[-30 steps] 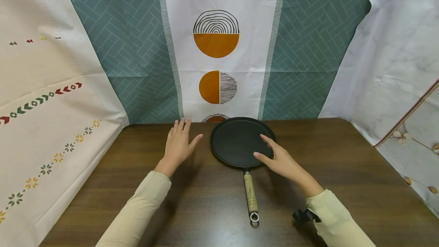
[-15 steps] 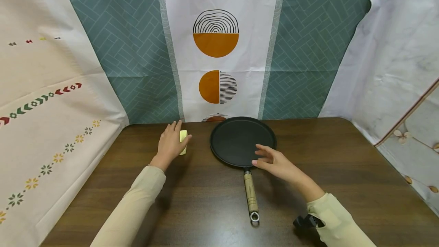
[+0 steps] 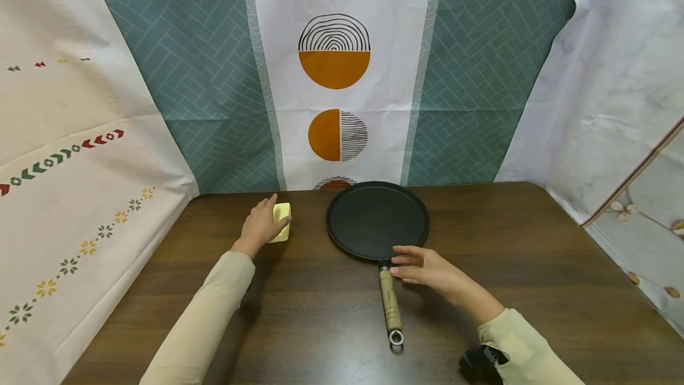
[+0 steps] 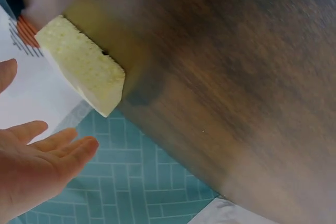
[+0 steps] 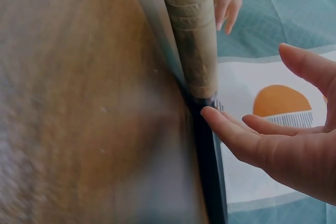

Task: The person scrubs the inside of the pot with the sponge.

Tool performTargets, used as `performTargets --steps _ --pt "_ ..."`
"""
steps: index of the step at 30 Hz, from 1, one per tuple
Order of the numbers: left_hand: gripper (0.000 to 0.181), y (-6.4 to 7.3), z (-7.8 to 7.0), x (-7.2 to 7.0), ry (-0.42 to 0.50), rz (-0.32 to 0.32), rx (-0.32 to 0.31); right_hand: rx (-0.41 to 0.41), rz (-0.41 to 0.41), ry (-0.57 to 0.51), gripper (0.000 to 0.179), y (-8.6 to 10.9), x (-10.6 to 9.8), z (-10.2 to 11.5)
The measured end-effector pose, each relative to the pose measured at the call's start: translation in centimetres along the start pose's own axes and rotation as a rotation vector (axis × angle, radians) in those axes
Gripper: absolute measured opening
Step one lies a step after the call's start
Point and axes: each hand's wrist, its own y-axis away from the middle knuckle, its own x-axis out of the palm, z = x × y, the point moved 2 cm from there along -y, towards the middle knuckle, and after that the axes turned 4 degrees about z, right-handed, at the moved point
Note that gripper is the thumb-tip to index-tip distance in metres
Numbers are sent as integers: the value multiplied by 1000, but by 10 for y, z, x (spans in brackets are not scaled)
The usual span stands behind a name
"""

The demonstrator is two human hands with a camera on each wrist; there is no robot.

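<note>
A pale yellow sponge (image 3: 281, 212) lies on the left of the dark wooden table, partly covered by my left hand (image 3: 259, 227) in the head view. From the left wrist, a gap shows between the spread fingers and the porous sponge (image 4: 84, 61). A flat black pan (image 3: 374, 218) sits near the back edge, its wooden handle (image 3: 390, 302) pointing toward me. My right hand (image 3: 430, 272) hovers where handle and pan join, fingers loosely bent and thumb apart. Seen from the right wrist, its fingertips come right beside the handle's (image 5: 191, 40) base.
Patterned cloth (image 3: 224, 76) hangs behind the table (image 3: 320, 325), with a white cloth (image 3: 96, 218) along the left and a marbled one (image 3: 604, 106) on the right. A metal ring (image 3: 396, 337) ends the pan handle. A black device (image 3: 481, 361) is at the right wrist.
My left hand has moved left and slightly down, and the sponge has come into sight beside it. My right hand has drawn back from over the pan to the handle's base.
</note>
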Motion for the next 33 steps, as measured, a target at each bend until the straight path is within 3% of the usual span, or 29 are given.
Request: performTargets --steps 10,20,33 --pt "78 -3 5 13 -12 91 -28 55 16 -103 78 -2 8 -7" --pt "75 -3 9 21 -18 90 -49 87 34 -134 72 -2 18 -12" --pt "65 -1 5 25 -43 78 -58 100 -24 -92 65 -1 27 -13"
